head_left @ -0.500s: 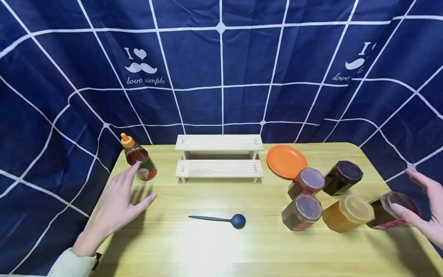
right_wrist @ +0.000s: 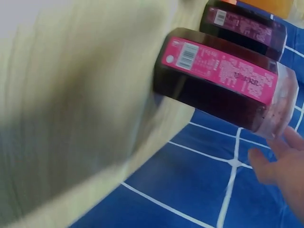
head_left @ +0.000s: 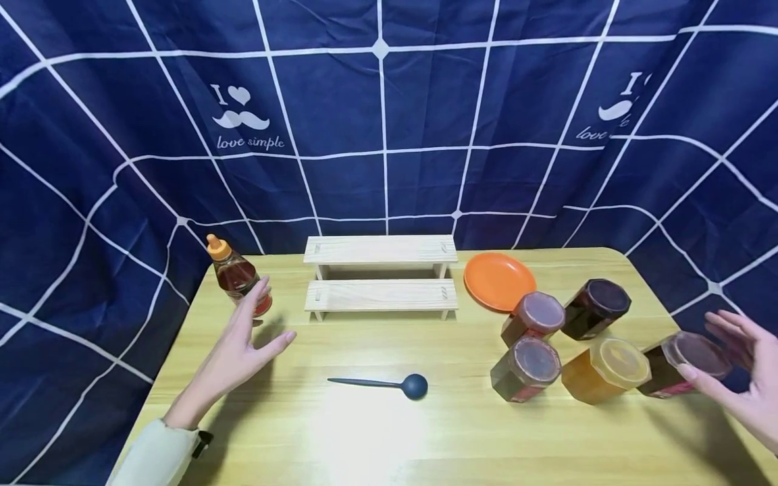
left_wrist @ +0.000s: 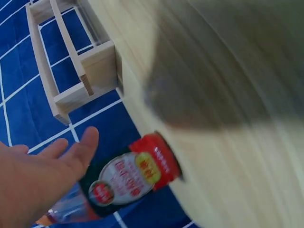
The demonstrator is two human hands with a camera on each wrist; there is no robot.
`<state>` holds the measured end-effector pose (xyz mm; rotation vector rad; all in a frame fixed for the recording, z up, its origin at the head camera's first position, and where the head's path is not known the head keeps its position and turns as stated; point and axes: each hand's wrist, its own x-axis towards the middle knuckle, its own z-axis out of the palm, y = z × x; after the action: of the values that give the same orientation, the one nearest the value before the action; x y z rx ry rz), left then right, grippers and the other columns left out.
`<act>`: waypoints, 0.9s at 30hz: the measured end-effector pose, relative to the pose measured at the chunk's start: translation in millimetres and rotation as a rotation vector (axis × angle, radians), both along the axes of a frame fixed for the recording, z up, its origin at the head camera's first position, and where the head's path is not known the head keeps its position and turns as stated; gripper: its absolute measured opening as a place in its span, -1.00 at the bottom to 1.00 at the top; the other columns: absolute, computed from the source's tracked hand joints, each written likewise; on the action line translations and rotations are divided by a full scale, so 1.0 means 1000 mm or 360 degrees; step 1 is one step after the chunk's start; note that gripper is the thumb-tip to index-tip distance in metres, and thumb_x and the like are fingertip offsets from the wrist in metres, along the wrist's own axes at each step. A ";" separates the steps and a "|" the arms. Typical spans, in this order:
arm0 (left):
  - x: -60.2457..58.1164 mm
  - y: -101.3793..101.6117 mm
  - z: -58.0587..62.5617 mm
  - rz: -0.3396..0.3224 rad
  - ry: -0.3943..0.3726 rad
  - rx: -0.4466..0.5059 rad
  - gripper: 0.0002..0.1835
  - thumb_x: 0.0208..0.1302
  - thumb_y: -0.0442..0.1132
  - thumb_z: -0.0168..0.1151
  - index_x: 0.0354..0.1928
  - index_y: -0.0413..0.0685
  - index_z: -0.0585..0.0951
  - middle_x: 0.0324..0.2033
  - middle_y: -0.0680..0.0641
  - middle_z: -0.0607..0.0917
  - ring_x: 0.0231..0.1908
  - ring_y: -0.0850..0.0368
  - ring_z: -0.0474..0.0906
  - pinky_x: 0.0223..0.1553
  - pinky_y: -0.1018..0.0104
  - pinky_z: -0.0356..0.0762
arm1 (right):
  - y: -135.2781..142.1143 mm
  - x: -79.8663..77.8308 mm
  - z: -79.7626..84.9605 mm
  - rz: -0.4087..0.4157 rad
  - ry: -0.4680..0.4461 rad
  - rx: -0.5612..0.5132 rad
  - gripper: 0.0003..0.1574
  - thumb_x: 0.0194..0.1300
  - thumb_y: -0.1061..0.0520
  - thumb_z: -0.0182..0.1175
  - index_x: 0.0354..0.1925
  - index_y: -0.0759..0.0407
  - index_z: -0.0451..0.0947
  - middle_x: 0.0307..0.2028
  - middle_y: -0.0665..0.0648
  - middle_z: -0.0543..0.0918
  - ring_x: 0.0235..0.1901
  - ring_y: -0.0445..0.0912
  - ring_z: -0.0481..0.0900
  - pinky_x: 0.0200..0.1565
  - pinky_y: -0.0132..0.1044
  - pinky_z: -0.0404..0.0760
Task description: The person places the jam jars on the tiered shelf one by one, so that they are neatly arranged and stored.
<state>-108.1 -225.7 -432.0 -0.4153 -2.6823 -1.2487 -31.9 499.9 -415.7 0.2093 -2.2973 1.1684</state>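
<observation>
Left of the shelf (head_left: 380,295), I hold my left hand (head_left: 238,351) wide beside a standing bottle (left_wrist: 126,178), orange-capped, green-labelled; right of the shelf, my right hand (head_left: 743,381), also wide, flanks a dark, pink-labelled jar (right_wrist: 216,78), contact unclear.

The left hand (head_left: 238,352) lies at 8 o'clock in the head view, its forearm in a pale sleeve (head_left: 154,457) slanting from the lower edge. Its fingers (head_left: 247,309), nearly straight, point to 1 o'clock; the thumb (head_left: 275,348) spreads towards 2. The right hand (head_left: 756,393) sits near 4 o'clock, thumb towards 10, fingers apparently loosely bent, though the edge crops that hand.
</observation>
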 end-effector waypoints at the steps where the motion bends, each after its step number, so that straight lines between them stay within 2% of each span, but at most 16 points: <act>1: -0.002 0.000 -0.002 -0.0019 -0.0033 0.0041 0.11 0.42 -0.08 0.53 0.79 0.13 0.00 0.60 -0.33 0.29 0.52 -0.39 0.27 0.31 -0.40 0.40 | 0.001 0.000 -0.003 -0.0015 -0.0007 -0.0008 0.30 -0.08 0.66 0.28 0.64 0.22 0.22 0.40 -0.14 0.52 0.31 -0.34 0.49 0.27 -0.63 0.32; 4: -0.009 0.002 -0.005 -0.0062 -0.0105 0.0122 0.10 0.45 -0.13 0.52 0.79 0.14 -0.02 0.60 -0.37 0.27 0.51 -0.43 0.27 0.34 -0.43 0.36 | 0.004 0.000 -0.013 -0.0029 -0.0025 -0.0028 0.47 -0.27 0.77 0.31 0.64 0.24 0.19 0.36 -0.13 0.54 0.23 -0.36 0.53 0.17 -0.65 0.39; 7: -0.016 0.005 -0.007 -0.0101 -0.0141 0.0203 0.10 0.45 -0.20 0.51 0.78 0.12 -0.03 0.58 -0.39 0.27 0.50 -0.45 0.27 0.31 -0.43 0.41 | 0.009 0.001 -0.022 -0.0036 -0.0034 -0.0021 0.58 -0.41 0.85 0.32 0.63 0.27 0.15 0.31 -0.13 0.56 0.19 -0.39 0.55 0.12 -0.68 0.42; 10: -0.025 0.010 -0.008 -0.0165 -0.0166 0.0314 0.10 0.45 -0.28 0.49 0.78 0.06 -0.05 0.57 -0.42 0.26 0.49 -0.50 0.27 0.26 -0.41 0.48 | 0.014 0.001 -0.027 -0.0025 -0.0036 -0.0036 0.60 -0.44 0.88 0.30 0.62 0.27 0.14 0.19 -0.17 0.62 0.08 -0.43 0.62 0.06 -0.68 0.47; 15: -0.039 0.015 -0.010 -0.0214 -0.0197 0.0478 0.10 0.45 -0.37 0.45 0.78 0.02 -0.08 0.56 -0.49 0.22 0.50 -0.53 0.25 0.25 -0.43 0.48 | 0.022 -0.001 -0.037 0.0236 -0.0054 -0.0402 0.47 -0.33 0.93 0.22 0.55 0.20 0.23 0.06 -0.10 0.71 -0.13 -0.38 0.72 -0.12 -0.63 0.59; 16: -0.045 0.012 -0.018 -0.0224 -0.0180 0.0470 0.11 0.46 -0.35 0.46 0.78 0.06 -0.09 0.55 -0.49 0.23 0.49 -0.52 0.27 0.25 -0.36 0.52 | 0.023 -0.002 -0.040 0.0310 -0.0064 -0.0482 0.45 -0.31 0.94 0.20 0.54 0.20 0.25 0.06 -0.07 0.72 -0.14 -0.36 0.74 -0.14 -0.61 0.61; 17: -0.048 0.011 -0.020 -0.0233 -0.0177 0.0475 0.11 0.46 -0.33 0.46 0.79 0.08 -0.09 0.54 -0.50 0.23 0.48 -0.53 0.28 0.24 -0.35 0.54 | 0.024 -0.003 -0.042 0.0380 -0.0075 -0.0549 0.43 -0.28 0.95 0.17 0.53 0.20 0.25 0.08 -0.03 0.73 -0.13 -0.33 0.76 -0.15 -0.59 0.62; 20: -0.060 0.009 -0.030 -0.0276 -0.0143 0.0485 0.12 0.44 -0.22 0.50 0.79 0.17 -0.06 0.53 -0.51 0.26 0.42 -0.51 0.36 0.17 -0.21 0.64 | 0.027 -0.004 -0.046 0.0427 -0.0095 -0.0531 0.40 -0.26 0.96 0.14 0.51 0.19 0.26 0.09 -0.04 0.73 -0.16 -0.31 0.77 -0.17 -0.57 0.63; 22: -0.065 0.010 -0.032 -0.0307 -0.0150 0.0497 0.15 0.43 -0.19 0.52 0.79 0.20 -0.08 0.52 -0.53 0.25 0.40 -0.52 0.38 0.14 -0.15 0.66 | 0.027 -0.003 -0.047 0.0376 -0.0115 -0.0491 0.39 -0.24 0.95 0.15 0.51 0.14 0.27 0.07 -0.08 0.74 -0.20 -0.34 0.77 -0.20 -0.58 0.63; 23: -0.064 0.015 -0.027 -0.0309 -0.0176 0.0520 0.17 0.41 -0.20 0.53 0.79 0.18 -0.09 0.52 -0.54 0.24 0.40 -0.54 0.37 0.16 -0.21 0.64 | 0.027 -0.003 -0.046 0.0311 -0.0127 -0.0436 0.39 -0.22 0.93 0.17 0.50 0.09 0.28 0.06 -0.12 0.73 -0.24 -0.36 0.76 -0.22 -0.60 0.62; 25: -0.068 0.017 -0.026 -0.0304 -0.0218 0.0535 0.19 0.40 -0.25 0.54 0.80 0.19 -0.11 0.54 -0.52 0.23 0.42 -0.53 0.36 0.17 -0.20 0.63 | 0.026 -0.001 -0.046 0.0223 -0.0165 -0.0405 0.36 -0.18 0.91 0.21 0.47 0.03 0.31 0.02 -0.17 0.74 -0.29 -0.39 0.74 -0.27 -0.60 0.61; 26: -0.066 0.021 -0.020 -0.0287 -0.0255 0.0525 0.21 0.39 -0.27 0.54 0.80 0.19 -0.14 0.54 -0.52 0.22 0.43 -0.56 0.35 0.19 -0.26 0.61 | 0.026 0.000 -0.046 0.0179 -0.0187 -0.0380 0.34 -0.16 0.90 0.23 0.46 0.01 0.32 0.00 -0.19 0.74 -0.31 -0.39 0.73 -0.29 -0.60 0.61; 27: -0.067 0.022 -0.019 -0.0296 -0.0282 0.0535 0.22 0.39 -0.31 0.53 0.80 0.18 -0.16 0.55 -0.53 0.19 0.44 -0.57 0.32 0.20 -0.30 0.58 | 0.025 0.001 -0.046 0.0132 -0.0206 -0.0350 0.34 -0.14 0.88 0.26 0.46 -0.02 0.31 0.00 -0.21 0.73 -0.31 -0.41 0.73 -0.30 -0.60 0.60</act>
<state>-175.5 -203.9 -451.4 -0.5361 -2.5429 -1.8318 -31.0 524.8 -462.1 0.1515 -2.2654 1.5056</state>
